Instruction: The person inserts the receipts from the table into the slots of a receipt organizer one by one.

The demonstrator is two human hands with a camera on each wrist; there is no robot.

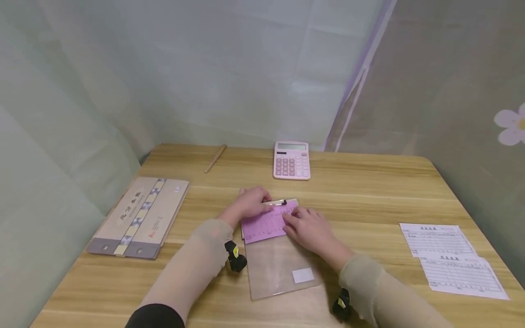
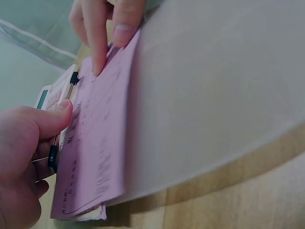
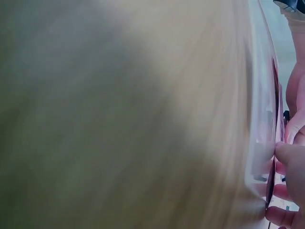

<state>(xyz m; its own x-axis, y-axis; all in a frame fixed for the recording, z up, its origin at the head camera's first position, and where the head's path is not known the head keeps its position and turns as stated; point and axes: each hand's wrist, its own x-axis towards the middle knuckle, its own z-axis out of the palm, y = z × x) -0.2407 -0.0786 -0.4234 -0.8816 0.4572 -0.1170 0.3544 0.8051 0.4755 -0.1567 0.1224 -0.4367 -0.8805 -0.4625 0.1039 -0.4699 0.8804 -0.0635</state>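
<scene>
A clear clipboard (image 1: pixel 272 266) with a white label (image 1: pixel 303 275) lies at the table's near middle. Across its upper part sits a pink printed slip (image 1: pixel 262 227), with other paper showing beneath. My left hand (image 1: pixel 251 203) grips the clipboard's top edge at the metal clip (image 1: pixel 280 203), which has black ends; in the left wrist view its thumb (image 2: pixel 59 117) lies over the clip and its fingers go behind. My right hand (image 1: pixel 308 229) pinches the right side of the pink slip, index finger (image 2: pixel 97 52) on its face. In the right wrist view, fingertips (image 3: pixel 286 151) meet the board's edge.
A pink calculator (image 1: pixel 291 160) stands at the back middle, with a thin brown stick (image 1: pixel 215 159) left of it. A beige file folder (image 1: pixel 141 216) with a patterned strip lies at the left. Two white printed forms (image 1: pixel 436 240) overlap at the right. Curtains enclose the table.
</scene>
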